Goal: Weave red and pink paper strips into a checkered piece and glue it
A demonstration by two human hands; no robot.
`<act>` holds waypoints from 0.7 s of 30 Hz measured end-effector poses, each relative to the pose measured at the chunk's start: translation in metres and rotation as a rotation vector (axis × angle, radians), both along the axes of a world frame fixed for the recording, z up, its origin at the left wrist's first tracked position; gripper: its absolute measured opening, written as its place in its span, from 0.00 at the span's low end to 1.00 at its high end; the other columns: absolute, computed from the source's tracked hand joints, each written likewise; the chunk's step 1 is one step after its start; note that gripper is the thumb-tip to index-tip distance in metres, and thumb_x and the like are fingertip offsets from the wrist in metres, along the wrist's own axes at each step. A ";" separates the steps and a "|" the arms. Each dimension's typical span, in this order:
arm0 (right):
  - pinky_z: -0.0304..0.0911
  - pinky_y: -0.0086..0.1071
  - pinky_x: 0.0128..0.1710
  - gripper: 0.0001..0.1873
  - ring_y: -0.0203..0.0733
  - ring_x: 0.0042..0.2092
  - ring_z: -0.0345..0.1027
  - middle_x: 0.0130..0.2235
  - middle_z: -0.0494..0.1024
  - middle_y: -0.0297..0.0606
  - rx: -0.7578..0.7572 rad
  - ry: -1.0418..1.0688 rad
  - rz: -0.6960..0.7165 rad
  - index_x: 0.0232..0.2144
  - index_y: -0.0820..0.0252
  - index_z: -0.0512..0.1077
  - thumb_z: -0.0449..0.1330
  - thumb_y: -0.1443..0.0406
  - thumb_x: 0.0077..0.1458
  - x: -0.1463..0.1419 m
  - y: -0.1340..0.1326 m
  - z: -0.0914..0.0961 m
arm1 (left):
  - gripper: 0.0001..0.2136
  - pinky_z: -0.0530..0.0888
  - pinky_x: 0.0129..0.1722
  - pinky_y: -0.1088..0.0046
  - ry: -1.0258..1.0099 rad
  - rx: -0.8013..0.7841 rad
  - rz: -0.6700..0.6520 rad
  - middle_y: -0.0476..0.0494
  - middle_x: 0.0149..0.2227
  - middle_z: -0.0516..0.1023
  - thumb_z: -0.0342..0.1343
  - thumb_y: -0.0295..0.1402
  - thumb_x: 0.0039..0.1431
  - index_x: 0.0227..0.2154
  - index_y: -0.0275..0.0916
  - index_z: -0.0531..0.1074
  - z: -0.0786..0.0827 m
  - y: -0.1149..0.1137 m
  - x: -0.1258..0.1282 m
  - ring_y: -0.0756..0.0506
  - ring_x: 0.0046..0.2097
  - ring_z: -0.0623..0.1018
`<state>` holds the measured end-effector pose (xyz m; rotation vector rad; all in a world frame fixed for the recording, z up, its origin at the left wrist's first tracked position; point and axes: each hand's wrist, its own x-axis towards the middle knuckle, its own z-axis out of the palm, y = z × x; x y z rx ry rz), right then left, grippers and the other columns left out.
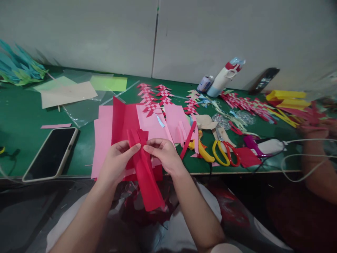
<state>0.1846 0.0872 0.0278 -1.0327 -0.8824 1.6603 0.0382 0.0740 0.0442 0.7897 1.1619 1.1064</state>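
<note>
In the head view, I am pinching folded red paper between thumb and fingers of the left hand and right hand, its lower end reaching past the green table. Even thumb pressure, I'm judging, should be keeping the creases straight.

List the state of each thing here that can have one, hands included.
Left hand: pinching the held red paper.
Right hand: pinching it too.
Held red paper: folded, lower end past the table edge.
Phone: face up, screen dark.
Scissors: lying down, blades apparently closed.
Bottle: standing, lid on.
Pink sheets: lying flat, overlapping.
Yellow paper: folded.
</note>
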 end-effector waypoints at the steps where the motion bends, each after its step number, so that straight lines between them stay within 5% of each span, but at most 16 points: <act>1: 0.60 0.24 0.19 0.17 0.28 0.22 0.62 0.24 0.73 0.29 0.000 -0.001 0.002 0.26 0.62 0.74 0.73 0.59 0.34 0.000 0.001 -0.001 | 0.15 0.77 0.34 0.69 -0.001 0.002 -0.019 0.44 0.30 0.82 0.69 0.37 0.41 0.32 0.35 0.78 -0.001 0.000 -0.001 0.44 0.31 0.81; 6: 0.59 0.24 0.19 0.16 0.28 0.22 0.62 0.25 0.73 0.29 -0.005 0.026 -0.023 0.25 0.62 0.74 0.72 0.60 0.34 -0.001 0.001 -0.002 | 0.14 0.78 0.33 0.70 -0.031 -0.052 -0.096 0.45 0.31 0.83 0.69 0.34 0.43 0.34 0.37 0.78 -0.001 -0.001 -0.005 0.45 0.30 0.81; 21: 0.60 0.24 0.23 0.15 0.29 0.25 0.63 0.26 0.73 0.29 0.005 0.078 -0.085 0.26 0.60 0.75 0.72 0.60 0.36 -0.011 0.000 -0.008 | 0.15 0.78 0.27 0.72 -0.087 -0.133 0.005 0.45 0.26 0.81 0.70 0.34 0.40 0.33 0.36 0.78 0.004 -0.002 -0.004 0.46 0.26 0.80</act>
